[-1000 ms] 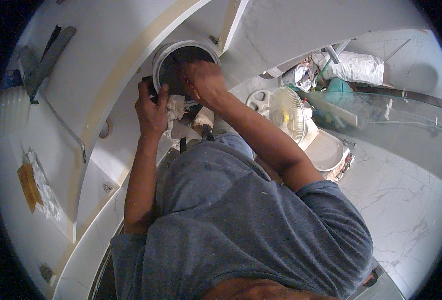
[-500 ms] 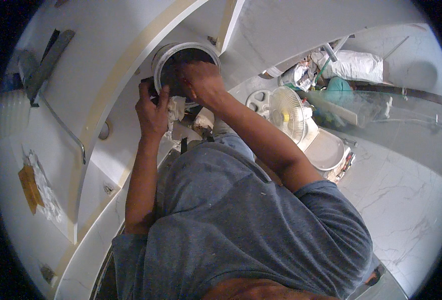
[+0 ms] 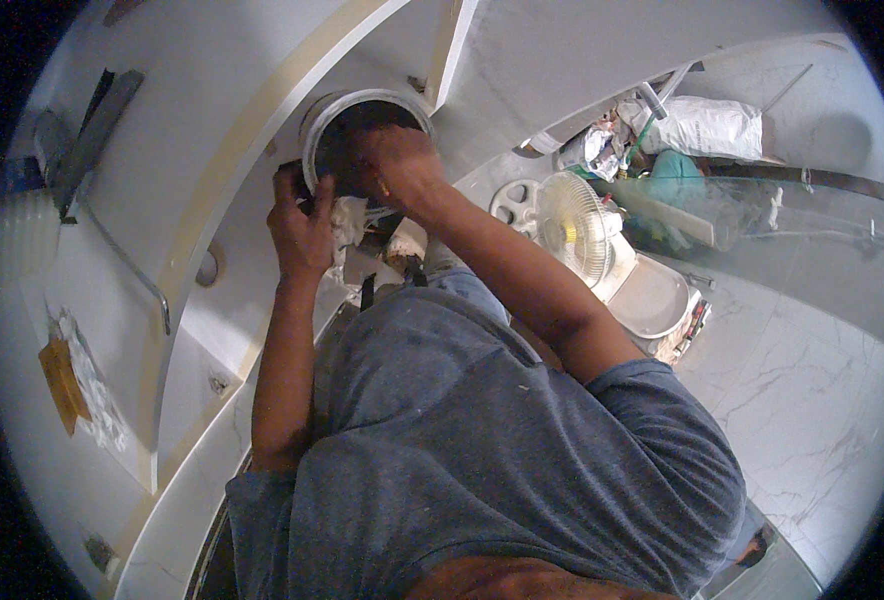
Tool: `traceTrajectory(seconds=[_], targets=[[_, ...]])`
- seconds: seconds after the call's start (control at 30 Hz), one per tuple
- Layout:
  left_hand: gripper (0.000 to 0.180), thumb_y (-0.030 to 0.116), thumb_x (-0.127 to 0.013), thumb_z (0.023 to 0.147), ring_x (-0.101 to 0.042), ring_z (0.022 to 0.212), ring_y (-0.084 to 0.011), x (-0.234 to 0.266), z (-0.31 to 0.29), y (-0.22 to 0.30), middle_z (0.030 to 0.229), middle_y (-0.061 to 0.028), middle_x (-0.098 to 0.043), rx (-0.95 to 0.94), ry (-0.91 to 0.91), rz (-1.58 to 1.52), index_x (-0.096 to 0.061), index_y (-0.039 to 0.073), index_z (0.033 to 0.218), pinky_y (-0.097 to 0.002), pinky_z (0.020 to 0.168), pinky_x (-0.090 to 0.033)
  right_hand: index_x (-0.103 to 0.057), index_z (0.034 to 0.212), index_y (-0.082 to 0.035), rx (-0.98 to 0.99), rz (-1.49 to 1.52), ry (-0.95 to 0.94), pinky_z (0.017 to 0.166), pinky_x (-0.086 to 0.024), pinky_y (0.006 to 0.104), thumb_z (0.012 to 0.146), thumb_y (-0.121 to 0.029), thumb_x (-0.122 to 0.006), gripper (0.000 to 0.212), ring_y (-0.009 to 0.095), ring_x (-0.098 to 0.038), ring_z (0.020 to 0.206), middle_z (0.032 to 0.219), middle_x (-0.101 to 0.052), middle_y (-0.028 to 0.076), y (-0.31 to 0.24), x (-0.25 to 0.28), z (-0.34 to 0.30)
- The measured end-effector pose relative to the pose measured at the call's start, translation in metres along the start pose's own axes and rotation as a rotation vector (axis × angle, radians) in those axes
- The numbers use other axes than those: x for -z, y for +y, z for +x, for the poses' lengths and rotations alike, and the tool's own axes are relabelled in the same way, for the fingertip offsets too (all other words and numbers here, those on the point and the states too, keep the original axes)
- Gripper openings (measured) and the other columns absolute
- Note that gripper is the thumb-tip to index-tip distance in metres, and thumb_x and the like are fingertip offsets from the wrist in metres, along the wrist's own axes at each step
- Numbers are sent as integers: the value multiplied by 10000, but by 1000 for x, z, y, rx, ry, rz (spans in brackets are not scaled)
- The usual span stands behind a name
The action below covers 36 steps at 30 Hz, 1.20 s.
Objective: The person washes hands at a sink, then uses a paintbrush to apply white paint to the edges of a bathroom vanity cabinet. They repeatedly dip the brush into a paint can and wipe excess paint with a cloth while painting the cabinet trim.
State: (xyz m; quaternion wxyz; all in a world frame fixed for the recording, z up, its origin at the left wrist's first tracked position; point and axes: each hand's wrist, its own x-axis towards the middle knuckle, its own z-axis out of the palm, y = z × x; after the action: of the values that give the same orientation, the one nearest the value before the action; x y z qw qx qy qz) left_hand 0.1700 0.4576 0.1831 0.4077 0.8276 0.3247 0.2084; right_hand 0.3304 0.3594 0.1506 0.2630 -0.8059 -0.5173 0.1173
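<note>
A round bucket with a pale rim [image 3: 311, 138] and a dark inside stands tilted in front of me, within a white recess. My left hand [image 3: 300, 225] is closed at its near left edge, thumb by the rim; something dark shows between thumb and fingers. My right hand [image 3: 407, 165] reaches into the bucket, bent and seemingly closed, its fingertips hidden. A small orange bit peeks out under that hand; what it belongs to is unclear. Crumpled whitish material [image 3: 349, 220] sits just below the bucket, beside my left hand.
A curved white panel with a tan edge [image 3: 197, 210] rises at the left, carrying a wooden block [image 3: 64, 385]. To the right are a white fan [image 3: 570, 228], a glass sheet [image 3: 742, 225] and a white sack [image 3: 707, 128]. Marble-patterned tiles [image 3: 772, 400] cover the floor.
My right hand has shifted slightly within the bucket. The bucket and my left hand sit a little further left in view; the left hand keeps its place at the edge.
</note>
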Motion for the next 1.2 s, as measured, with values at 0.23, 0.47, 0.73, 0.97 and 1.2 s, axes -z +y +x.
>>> traceTrajectory(seconds=[0.23,0.47,0.73,0.97,1.2], targets=[[357,258,-680,972,-699,928,-305,-1,0,-3,1052,-170,-703,31,-13,-42,-532,21,1193,-419,817,-538,-690,1018,-71,-9,-59,-39,686,-552,538,736,-195,-665,310,422,-683,779,836,-693,224,-1,-1,2],[370,270,-669,980,-700,926,-306,0,-2,-1,1065,-183,-693,70,-25,-64,-518,10,1195,-421,795,-554,-687,1013,-74,35,-4,13,658,-541,534,757,-184,-660,280,426,-670,754,815,-686,211,0,-2,-1],[371,292,-661,987,-702,912,-299,2,-3,-6,1076,-181,-693,124,-32,-78,-513,26,1199,-421,801,-548,-688,1055,-74,78,21,116,671,-536,535,844,-196,-629,251,429,-658,767,841,-683,207,4,-9,-4],[345,261,-664,982,-700,891,-286,-1,-3,-14,1055,-155,-700,-45,62,-56,-511,42,1200,-405,792,-542,-716,1125,-66,-59,415,207,622,-525,416,918,-173,-609,256,281,-672,731,964,-744,146,-22,64,-38],[403,256,-692,959,-706,830,-326,3,-4,-14,968,-187,-708,-10,101,-30,-499,19,1221,-432,773,-542,-681,1123,-16,-367,1162,203,587,-443,254,928,-171,-587,266,123,-566,649,1007,-735,114,1,121,-86]])
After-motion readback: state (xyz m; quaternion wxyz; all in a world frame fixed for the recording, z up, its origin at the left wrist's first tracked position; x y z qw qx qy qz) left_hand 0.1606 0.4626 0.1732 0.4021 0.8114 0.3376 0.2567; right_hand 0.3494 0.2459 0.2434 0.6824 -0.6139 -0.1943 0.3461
